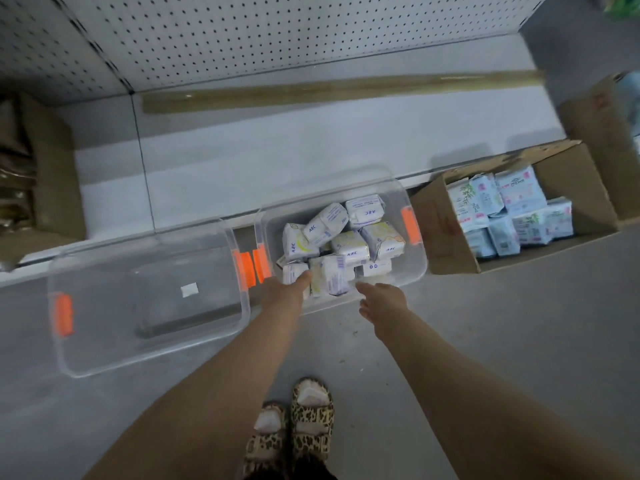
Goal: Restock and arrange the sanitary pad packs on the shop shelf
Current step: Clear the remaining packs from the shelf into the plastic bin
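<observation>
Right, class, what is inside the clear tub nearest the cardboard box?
The clear tub holds a loose pile of white pad packs, several marked ABC. The left hand reaches the nearest pack. Whatever lies beneath the pile is covered.

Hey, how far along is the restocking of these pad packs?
Done: the left bin holds no packs. In hand: the left hand touches a pack in the right bin; the right hand hovers at its rim. Left: the shelf shows no packs; the box holds packs.
</observation>
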`<state>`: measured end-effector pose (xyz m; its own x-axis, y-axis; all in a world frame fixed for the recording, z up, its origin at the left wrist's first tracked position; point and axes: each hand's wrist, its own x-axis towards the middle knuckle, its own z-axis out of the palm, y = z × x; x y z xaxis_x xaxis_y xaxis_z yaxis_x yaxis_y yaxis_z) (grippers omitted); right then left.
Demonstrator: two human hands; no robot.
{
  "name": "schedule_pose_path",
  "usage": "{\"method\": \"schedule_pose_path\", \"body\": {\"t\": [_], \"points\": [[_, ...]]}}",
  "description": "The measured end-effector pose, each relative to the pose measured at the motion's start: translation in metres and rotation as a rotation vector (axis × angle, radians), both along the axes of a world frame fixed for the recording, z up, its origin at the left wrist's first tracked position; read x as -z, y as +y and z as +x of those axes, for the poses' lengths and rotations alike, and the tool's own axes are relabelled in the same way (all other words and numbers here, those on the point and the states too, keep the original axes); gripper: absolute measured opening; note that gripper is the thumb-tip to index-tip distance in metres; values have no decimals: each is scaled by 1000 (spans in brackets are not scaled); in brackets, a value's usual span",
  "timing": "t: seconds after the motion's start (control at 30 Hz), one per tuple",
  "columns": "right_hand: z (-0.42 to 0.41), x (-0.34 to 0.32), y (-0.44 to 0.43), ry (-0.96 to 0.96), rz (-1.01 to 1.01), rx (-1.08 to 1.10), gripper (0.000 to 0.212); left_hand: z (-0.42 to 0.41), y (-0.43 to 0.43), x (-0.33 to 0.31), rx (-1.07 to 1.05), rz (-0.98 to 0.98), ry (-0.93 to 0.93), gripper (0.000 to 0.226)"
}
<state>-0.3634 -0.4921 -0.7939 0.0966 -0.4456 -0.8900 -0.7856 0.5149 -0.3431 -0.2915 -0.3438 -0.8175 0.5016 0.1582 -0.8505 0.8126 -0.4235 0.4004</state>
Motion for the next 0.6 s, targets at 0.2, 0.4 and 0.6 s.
{"method": "schedule_pose_path", "body": {"t": [0.2,0.4,0.6], "points": [[-3,-128,-31,-150,-105,17,58,22,-27,-136,225,-71,-154,63],[-9,-294,-68,-273,-331,-41,65,33,-69,-296,506,-146,-384,74],[-44,-477,-105,-309,-614,-118,43,27,-129,-477,777,-242,-682,73]]}}
